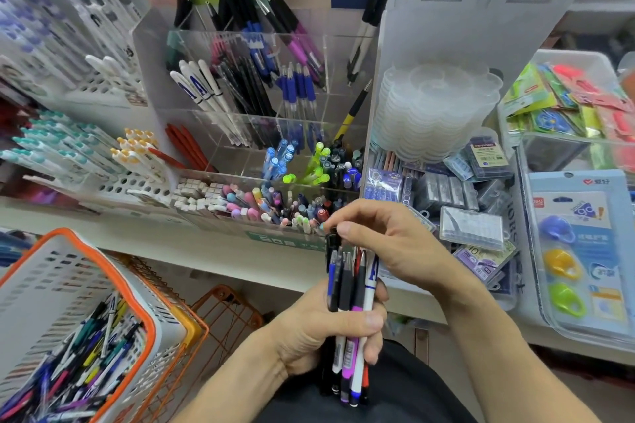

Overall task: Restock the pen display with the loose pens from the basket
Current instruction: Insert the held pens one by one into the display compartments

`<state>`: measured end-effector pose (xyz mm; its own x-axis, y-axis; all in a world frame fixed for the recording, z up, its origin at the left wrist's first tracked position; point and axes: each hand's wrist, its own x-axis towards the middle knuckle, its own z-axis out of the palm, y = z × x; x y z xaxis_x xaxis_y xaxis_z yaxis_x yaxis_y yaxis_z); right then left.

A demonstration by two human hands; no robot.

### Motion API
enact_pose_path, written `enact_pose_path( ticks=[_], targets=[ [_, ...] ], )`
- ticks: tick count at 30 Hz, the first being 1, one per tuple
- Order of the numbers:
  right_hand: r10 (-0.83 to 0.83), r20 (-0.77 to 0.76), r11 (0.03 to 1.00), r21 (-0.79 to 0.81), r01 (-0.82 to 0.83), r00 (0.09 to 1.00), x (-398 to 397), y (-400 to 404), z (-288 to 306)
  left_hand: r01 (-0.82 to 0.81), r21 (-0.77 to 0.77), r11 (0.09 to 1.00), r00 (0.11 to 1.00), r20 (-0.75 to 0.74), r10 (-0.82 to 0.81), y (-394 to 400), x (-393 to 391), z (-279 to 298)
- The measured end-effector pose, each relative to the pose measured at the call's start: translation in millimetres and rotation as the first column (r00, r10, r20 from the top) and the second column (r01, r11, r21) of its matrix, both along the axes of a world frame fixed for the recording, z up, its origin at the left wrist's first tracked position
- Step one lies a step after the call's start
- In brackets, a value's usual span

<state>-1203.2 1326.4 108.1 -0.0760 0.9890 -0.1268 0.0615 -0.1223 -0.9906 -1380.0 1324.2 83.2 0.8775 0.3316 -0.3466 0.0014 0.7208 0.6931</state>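
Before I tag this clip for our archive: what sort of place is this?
Most likely a stationery shop: a clear pen display with sorted compartments, packaged refills in bins, and a basket of loose pens for restocking.

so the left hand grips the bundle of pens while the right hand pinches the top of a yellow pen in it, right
Not quite: in the head view the right hand pinches a black pen, not a yellow one. The left hand does grip the bundle of pens.
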Motion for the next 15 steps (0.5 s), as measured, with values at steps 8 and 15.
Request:
enact_pose_path(
  ticks=[8, 15],
  targets=[
    [-0.119, -0.010, 0.985, 0.122, 0.119, 0.993, -5.7, 8.2, -1.3, -0.014, -0.029, 0.999, 0.999, 0.036, 0.015, 8.9, -3.3, -0.1],
    [-0.354, -0.222, 0.904, 0.169, 0.393, 0.908, 5.7, 10.6, 2.0, -0.018, 0.005, 1.000, 1.000, -0.018, 0.018, 8.7, -3.6, -1.9]
  ],
)
